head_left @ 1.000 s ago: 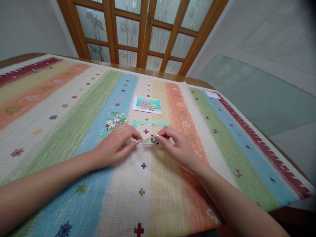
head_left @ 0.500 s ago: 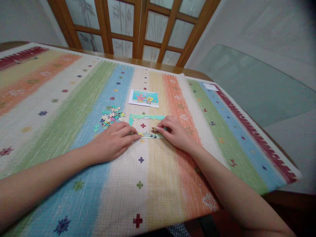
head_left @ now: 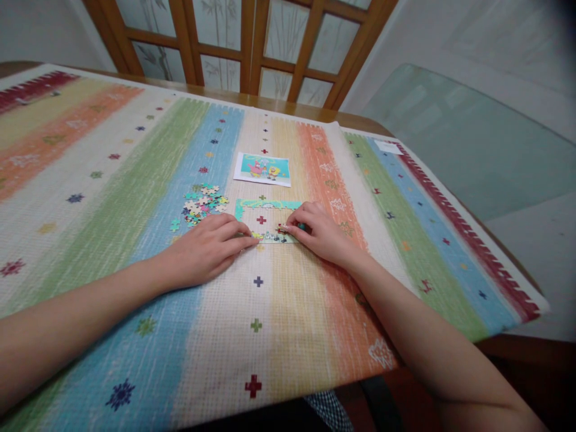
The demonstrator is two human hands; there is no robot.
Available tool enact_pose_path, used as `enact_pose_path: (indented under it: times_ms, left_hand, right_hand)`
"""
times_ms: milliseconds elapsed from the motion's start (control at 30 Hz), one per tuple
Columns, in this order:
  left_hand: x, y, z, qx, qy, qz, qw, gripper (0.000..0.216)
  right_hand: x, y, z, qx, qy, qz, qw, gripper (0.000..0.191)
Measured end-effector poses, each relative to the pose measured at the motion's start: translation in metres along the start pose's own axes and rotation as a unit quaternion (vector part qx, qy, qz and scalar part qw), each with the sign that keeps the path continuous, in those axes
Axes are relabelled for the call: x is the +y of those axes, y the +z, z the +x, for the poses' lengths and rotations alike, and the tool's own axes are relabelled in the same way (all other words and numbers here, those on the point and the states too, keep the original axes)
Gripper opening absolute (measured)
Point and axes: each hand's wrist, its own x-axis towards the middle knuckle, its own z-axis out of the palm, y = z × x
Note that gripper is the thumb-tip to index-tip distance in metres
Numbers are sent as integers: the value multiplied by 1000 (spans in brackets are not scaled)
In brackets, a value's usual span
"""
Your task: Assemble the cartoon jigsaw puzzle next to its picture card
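Note:
A small jigsaw frame (head_left: 252, 204), only its border joined, lies on the striped mat (head_left: 135, 198). My left hand (head_left: 204, 249) rests flat on the mat, fingers together, fingertips touching the left end of the frame's bottom strip (head_left: 269, 237). My right hand (head_left: 317, 231) is curled, pinching the right end of that strip at the corner. A pile of loose puzzle pieces (head_left: 202, 204) sits just left of the frame. A cartoon reference picture (head_left: 263, 168) lies beyond the frame.
The mat covers a wooden table (head_left: 279, 108). A wooden-framed glass door (head_left: 243, 42) stands behind it. A glass tabletop (head_left: 450, 144) lies to the right. A small white label (head_left: 387, 146) sits at the mat's far right corner.
Both hands slid forward with the bottom strip up against the frame. My right hand curled tighter at the frame's right corner. The camera tilted down.

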Motion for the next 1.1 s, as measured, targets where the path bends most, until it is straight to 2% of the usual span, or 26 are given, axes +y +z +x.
enact_pose_path:
  times_ms: [267, 533, 1100]
  left_hand:
    - [-1, 0, 0, 0, 1, -7, 1000, 34]
    - [0, 0, 0, -3, -7, -21, 1000, 34]
    - [-1, -1, 0, -8, -5, -19, 1000, 36]
  right_hand:
    - [-3, -4, -1, 16, 3, 42, 999, 10]
    - [-4, -5, -4, -6, -22, 0, 1000, 22]
    - [-3, -16, -7, -38, -47, 4, 998, 31]
